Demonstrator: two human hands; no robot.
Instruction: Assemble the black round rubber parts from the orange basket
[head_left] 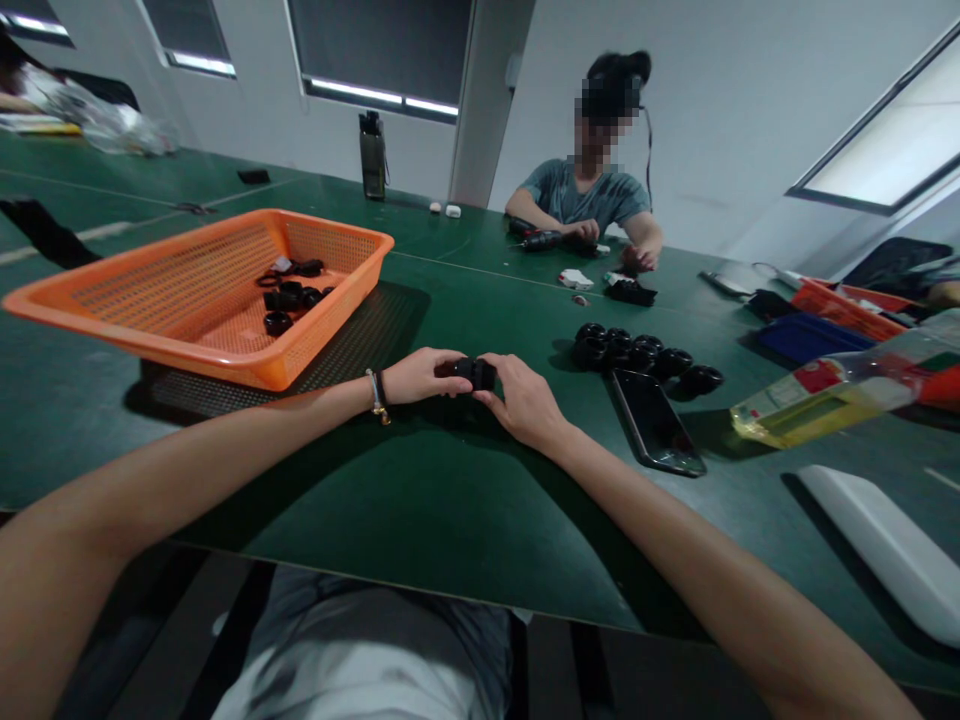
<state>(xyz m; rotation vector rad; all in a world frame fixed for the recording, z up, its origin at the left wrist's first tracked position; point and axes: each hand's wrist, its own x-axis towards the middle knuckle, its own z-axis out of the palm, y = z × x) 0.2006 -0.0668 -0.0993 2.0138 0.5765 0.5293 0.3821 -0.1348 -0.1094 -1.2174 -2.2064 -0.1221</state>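
Black part (474, 372) between both hands

Assembly workshop: green worktable (450, 500), orange parts basket (187, 290), co-worker (592, 190) opposite.

There is a single view, from a camera worn on the person's head, looking forward and down across the green table (450, 500). It sits close above the table's near edge: both forearms run up from the bottom corners, and the person's lap fills the bottom middle. The left hand (420, 375) and right hand (525, 400) meet near the centre of the picture, close to the lens. Beyond the table's far edge the view reaches a co-worker (592, 190) seated opposite and the wall behind. The picture is wide and bends toward its edges.
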